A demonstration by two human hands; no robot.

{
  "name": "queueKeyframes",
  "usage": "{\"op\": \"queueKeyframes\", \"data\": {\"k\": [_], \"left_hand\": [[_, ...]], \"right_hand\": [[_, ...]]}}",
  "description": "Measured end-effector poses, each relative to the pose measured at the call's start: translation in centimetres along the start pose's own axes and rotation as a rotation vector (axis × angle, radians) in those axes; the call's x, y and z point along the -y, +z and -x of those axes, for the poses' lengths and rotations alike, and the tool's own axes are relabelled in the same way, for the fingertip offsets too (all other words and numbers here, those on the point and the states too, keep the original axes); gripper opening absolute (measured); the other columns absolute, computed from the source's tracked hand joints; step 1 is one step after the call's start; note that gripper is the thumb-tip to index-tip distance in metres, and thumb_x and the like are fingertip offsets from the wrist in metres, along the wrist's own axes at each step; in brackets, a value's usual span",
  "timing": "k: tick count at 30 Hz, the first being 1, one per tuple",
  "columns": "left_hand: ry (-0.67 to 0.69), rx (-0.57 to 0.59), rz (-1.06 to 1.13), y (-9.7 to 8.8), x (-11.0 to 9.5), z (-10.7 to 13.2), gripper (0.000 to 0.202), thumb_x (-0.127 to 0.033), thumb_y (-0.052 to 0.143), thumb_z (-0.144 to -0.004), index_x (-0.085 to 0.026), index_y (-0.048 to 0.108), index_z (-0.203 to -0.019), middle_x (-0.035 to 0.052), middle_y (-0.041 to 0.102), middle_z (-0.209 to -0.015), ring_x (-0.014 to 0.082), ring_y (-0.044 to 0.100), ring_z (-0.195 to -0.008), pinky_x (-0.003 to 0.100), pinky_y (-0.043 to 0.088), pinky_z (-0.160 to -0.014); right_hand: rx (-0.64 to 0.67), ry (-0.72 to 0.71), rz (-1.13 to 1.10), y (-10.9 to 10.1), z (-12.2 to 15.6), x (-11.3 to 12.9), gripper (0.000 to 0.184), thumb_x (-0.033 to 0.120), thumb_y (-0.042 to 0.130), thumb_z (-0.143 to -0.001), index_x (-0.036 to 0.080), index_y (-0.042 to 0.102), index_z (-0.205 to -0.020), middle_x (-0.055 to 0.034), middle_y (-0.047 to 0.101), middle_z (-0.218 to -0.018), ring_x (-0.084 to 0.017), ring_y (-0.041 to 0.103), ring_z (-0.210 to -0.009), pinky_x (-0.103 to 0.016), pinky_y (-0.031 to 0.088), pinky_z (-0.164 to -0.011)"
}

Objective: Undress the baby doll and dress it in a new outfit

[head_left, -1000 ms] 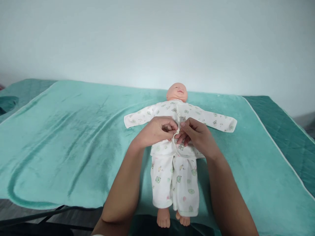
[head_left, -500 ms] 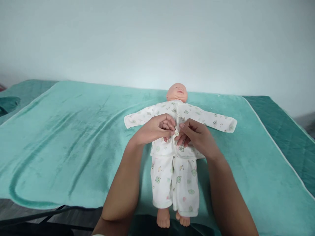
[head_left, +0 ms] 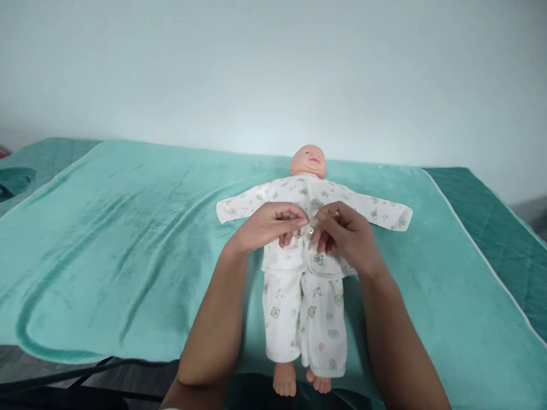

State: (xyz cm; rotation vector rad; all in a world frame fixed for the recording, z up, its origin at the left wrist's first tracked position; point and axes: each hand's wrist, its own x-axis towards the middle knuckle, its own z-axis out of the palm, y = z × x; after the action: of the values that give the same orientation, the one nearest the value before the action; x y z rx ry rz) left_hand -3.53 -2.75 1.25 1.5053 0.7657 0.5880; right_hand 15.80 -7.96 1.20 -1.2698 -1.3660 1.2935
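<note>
A baby doll (head_left: 308,160) lies on its back on a teal blanket (head_left: 128,239), dressed in a white printed shirt (head_left: 367,206) and matching trousers (head_left: 307,324). My left hand (head_left: 267,226) pinches the left edge of the shirt front at the doll's belly. Opposite it, my right hand (head_left: 346,233) pinches the right edge. Between the fingertips of both hands sits a small button (head_left: 310,230). The doll's sleeves are spread out to both sides and its bare feet (head_left: 299,382) stick out at the near edge.
The blanket covers a darker green quilted surface (head_left: 491,205) that shows at the right and far left. A pale wall (head_left: 273,68) stands behind. Dark cables (head_left: 64,373) run along the near left edge.
Both hands stay at the shirt front; the fingers have shifted slightly around the button, and the right hand has moved a little closer to the middle.
</note>
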Motion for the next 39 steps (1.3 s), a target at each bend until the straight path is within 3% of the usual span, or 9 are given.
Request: {"op": "queueKeyframes", "data": {"k": [4, 6, 8, 12, 16, 22, 30, 35, 39], "left_hand": [[0.168, -0.331, -0.002, 0.5, 0.9, -0.8, 0.024, -0.041, 0.063, -0.089, -0.018, 0.067, -0.093, -0.0006, 0.061, -0.068, 0.0109, 0.059, -0.058, 0.024, 0.051, -0.054], [0.274, -0.527, -0.13, 0.8, 1.5, -1.4, 0.021, -0.039, 0.06, -0.091, -0.02, 0.068, -0.094, 0.0024, 0.068, -0.083, 0.0136, 0.064, -0.074, 0.026, 0.055, -0.065], [0.394, -0.637, -0.323, 0.9, 2.0, -2.0, 0.021, -0.036, 0.055, -0.094, -0.02, 0.069, -0.097, 0.0055, 0.07, -0.102, 0.0168, 0.065, -0.094, 0.03, 0.055, -0.082], [0.566, -0.552, -0.567, 1.1, 2.7, -3.1, 0.035, -0.036, 0.04, -0.102, -0.021, 0.064, -0.122, 0.0094, 0.065, -0.132, 0.0217, 0.054, -0.13, 0.043, 0.04, -0.113], [0.526, -0.417, -0.652, 1.0, 3.0, -4.0, 0.046, -0.04, 0.03, -0.104, -0.023, 0.053, -0.14, 0.0061, 0.055, -0.147, 0.0215, 0.037, -0.147, 0.044, 0.029, -0.122], [0.43, -0.421, -0.701, 1.0, 3.0, -4.4, 0.048, -0.043, 0.03, -0.104, -0.023, 0.051, -0.142, 0.0057, 0.054, -0.148, 0.0218, 0.038, -0.145, 0.042, 0.03, -0.121], [0.453, -0.445, -0.67, 0.5, 3.6, -5.0, 0.046, -0.043, 0.036, -0.103, -0.022, 0.054, -0.139, 0.0074, 0.056, -0.145, 0.0203, 0.044, -0.139, 0.04, 0.033, -0.119], [0.481, -0.451, -0.631, 0.3, 4.0, -5.1, 0.045, -0.043, 0.036, -0.103, -0.021, 0.056, -0.137, 0.0086, 0.057, -0.145, 0.0187, 0.047, -0.137, 0.038, 0.033, -0.119], [0.502, -0.502, -0.594, 0.1, 5.5, -4.4, 0.045, -0.042, 0.034, -0.103, -0.022, 0.056, -0.137, 0.0071, 0.055, -0.147, 0.0187, 0.044, -0.141, 0.041, 0.031, -0.121]], "right_hand": [[-0.309, -0.213, -0.068, -0.4, -0.7, -0.7, 0.021, 0.044, 0.062, -0.092, 0.024, 0.058, -0.086, -0.0004, 0.07, -0.077, -0.014, 0.063, -0.059, -0.027, 0.053, -0.057], [-0.424, -0.308, -0.027, -0.4, -1.1, -1.3, 0.016, 0.039, 0.06, -0.093, 0.024, 0.061, -0.088, -0.0029, 0.071, -0.094, -0.016, 0.068, -0.08, -0.031, 0.057, -0.074], [-0.459, -0.395, 0.06, -0.3, -1.7, -1.9, 0.011, 0.034, 0.059, -0.094, 0.024, 0.064, -0.094, -0.0054, 0.07, -0.112, -0.019, 0.066, -0.104, -0.036, 0.054, -0.092], [-0.391, -0.486, 0.341, -0.2, -2.5, -3.0, 0.023, 0.033, 0.055, -0.095, 0.026, 0.064, -0.115, -0.0079, 0.06, -0.137, -0.023, 0.055, -0.127, -0.045, 0.045, -0.109], [-0.302, -0.535, 0.528, -0.5, -3.2, -3.7, 0.039, 0.039, 0.05, -0.098, 0.028, 0.057, -0.135, -0.0078, 0.054, -0.146, -0.024, 0.047, -0.137, -0.049, 0.036, -0.117], [-0.267, -0.533, 0.668, -1.0, -3.9, -3.7, 0.043, 0.043, 0.045, -0.101, 0.027, 0.054, -0.14, -0.008, 0.055, -0.145, -0.025, 0.046, -0.138, -0.049, 0.035, -0.118], [-0.232, -0.574, 0.75, -1.1, -4.8, -3.1, 0.04, 0.044, 0.044, -0.101, 0.028, 0.059, -0.134, -0.0053, 0.059, -0.14, -0.025, 0.048, -0.133, -0.047, 0.036, -0.115], [-0.187, -0.664, 0.697, -1.9, -5.3, -3.1, 0.035, 0.04, 0.047, -0.101, 0.026, 0.064, -0.129, -0.0046, 0.065, -0.132, -0.023, 0.053, -0.127, -0.043, 0.038, -0.113], [-0.143, -0.662, 0.619, -2.2, -5.0, -4.0, 0.038, 0.041, 0.048, -0.1, 0.028, 0.061, -0.133, -0.0029, 0.061, -0.138, -0.022, 0.047, -0.136, -0.045, 0.035, -0.117]]}}
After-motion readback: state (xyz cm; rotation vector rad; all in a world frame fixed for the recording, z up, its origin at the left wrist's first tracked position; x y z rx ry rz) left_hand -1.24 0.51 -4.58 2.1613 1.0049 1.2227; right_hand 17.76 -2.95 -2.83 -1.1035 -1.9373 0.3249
